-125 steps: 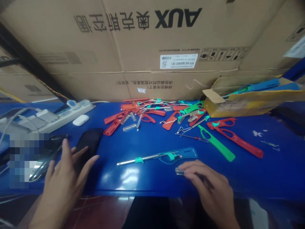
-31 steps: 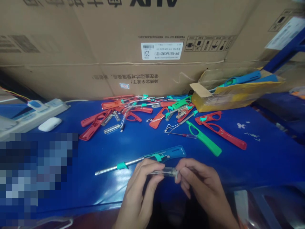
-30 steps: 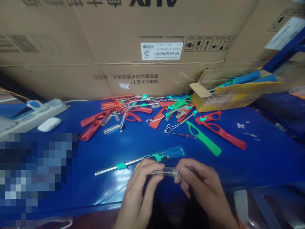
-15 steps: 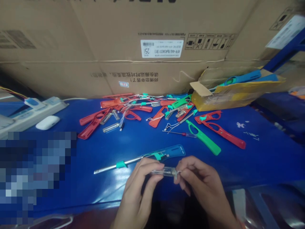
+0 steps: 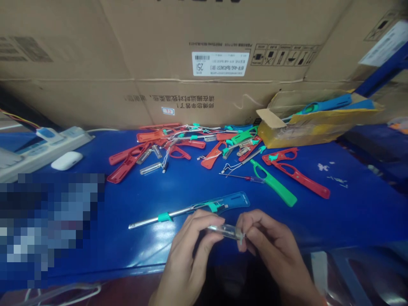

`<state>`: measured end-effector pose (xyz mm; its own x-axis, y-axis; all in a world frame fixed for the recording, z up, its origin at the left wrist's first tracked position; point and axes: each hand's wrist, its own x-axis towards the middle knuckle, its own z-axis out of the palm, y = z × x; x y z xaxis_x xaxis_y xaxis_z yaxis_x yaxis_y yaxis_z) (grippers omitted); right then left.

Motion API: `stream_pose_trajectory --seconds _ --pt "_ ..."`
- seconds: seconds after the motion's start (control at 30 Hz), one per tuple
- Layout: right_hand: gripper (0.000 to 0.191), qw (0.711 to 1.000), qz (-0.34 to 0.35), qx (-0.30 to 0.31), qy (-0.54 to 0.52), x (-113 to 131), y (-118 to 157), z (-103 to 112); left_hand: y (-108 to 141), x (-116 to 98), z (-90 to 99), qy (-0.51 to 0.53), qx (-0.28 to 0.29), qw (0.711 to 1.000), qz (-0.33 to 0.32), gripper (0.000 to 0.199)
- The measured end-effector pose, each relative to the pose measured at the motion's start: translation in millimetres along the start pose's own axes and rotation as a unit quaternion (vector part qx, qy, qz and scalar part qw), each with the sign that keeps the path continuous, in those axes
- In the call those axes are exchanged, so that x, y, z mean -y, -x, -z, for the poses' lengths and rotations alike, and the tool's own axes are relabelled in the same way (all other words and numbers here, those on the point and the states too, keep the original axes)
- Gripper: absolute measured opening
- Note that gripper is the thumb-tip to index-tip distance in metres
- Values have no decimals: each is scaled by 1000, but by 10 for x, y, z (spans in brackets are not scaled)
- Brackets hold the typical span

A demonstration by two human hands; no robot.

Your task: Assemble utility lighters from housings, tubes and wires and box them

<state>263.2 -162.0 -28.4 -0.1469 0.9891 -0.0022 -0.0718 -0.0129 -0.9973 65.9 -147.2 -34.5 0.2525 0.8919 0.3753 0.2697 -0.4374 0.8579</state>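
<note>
My left hand (image 5: 194, 248) pinches a clear plastic lighter fuel tank (image 5: 225, 230) by its left end, holding it above the table's near edge. The fingertips of my right hand (image 5: 266, 238) are closed at the tank's whitish valve end; whether they hold a separate small part is hidden. Just beyond my hands lies an opened gas lighter: a blue handle half (image 5: 236, 199) with a metal tube (image 5: 146, 222) and green trigger pieces (image 5: 213, 206) on it.
Red handle halves (image 5: 124, 168), tubes, wires and several clear tanks (image 5: 151, 168) are heaped at the back. A screwdriver (image 5: 255, 179) and a green handle half (image 5: 280, 191) lie nearer. A carton of blue lighters (image 5: 296, 131) stands back right; a power strip (image 5: 66, 144) and white case (image 5: 66, 161) are left.
The view has shifted slightly. My hands stay on the tank, which now tilts down a little more toward its valve end; the right fingers have shifted slightly there.
</note>
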Motion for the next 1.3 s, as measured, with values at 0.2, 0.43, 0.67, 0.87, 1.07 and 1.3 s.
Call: stream_pose_trajectory --seconds 0.2,0.43,0.67,0.87,1.07,1.3 --pt "24 1000 12 -26 6 17 7 -34 -14 6 -4 11 11 1000 7 26" --pt "23 999 6 -25 30 23 -3 -21 -32 -1 -3 4 13 1000 -3 26" --pt "22 999 17 -12 44 53 -10 1 -33 4 -15 -3 0 1000 -18 26" --pt "22 998 18 -6 60 76 -23 0 -37 -15 -31 -16 -19 1000 -8 23" --pt "22 999 0 -12 42 53 -28 7 -47 -6 -23 -11 -28 999 -15 23" --pt "19 999 -6 8 -38 50 -16 19 -54 -4 3 22 12 999 -27 24"
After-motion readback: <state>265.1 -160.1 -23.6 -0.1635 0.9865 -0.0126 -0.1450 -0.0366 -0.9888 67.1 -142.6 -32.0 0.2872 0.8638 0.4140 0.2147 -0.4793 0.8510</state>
